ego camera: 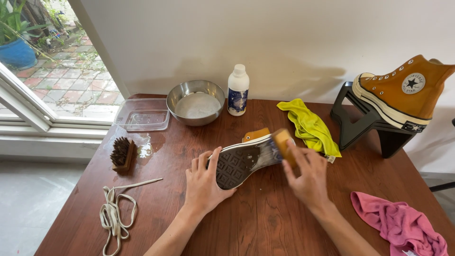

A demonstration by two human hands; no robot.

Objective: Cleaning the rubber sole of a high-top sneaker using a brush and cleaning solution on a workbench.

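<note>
The brown wooden table (pixel 265 223) ran up against a white wall at its far edge, and its left edge stood beside a window. Bare wood lay open in front of the hands and between the forearms. The left corner near the front held a loose off-white shoelace (pixel 116 213), and the right corner a crumpled pink cloth (pixel 400 223).

At the back, a round steel bowl (pixel 195 101) held pale, foamy liquid. Just left of it sat a shallow clear plastic tray (pixel 142 114), which looked nearly empty apart from some wetness. A white plastic bottle with a blue label (pixel 238 90) stood upright, just right of the bowl. A dark-bristled wooden brush (pixel 122 153) lay near a wet patch, left of the hands.

The tan canvas sneaker with a white rubber edge (pixel 246 159) lay mid-table, tipped on its side, its dark patterned sole facing the camera. The left hand (pixel 204 182) pressed against the heel end of the sole, fingers spread. The right hand (pixel 308 175) closed its fingers around a yellowish scrubbing brush (pixel 283 142), blurred, held against the toe end. A lime-green cloth (pixel 310 125) lay just beyond. The matching high-top sneaker (pixel 407 90) rested on a black angled stand (pixel 365 121) at the far right.
</note>
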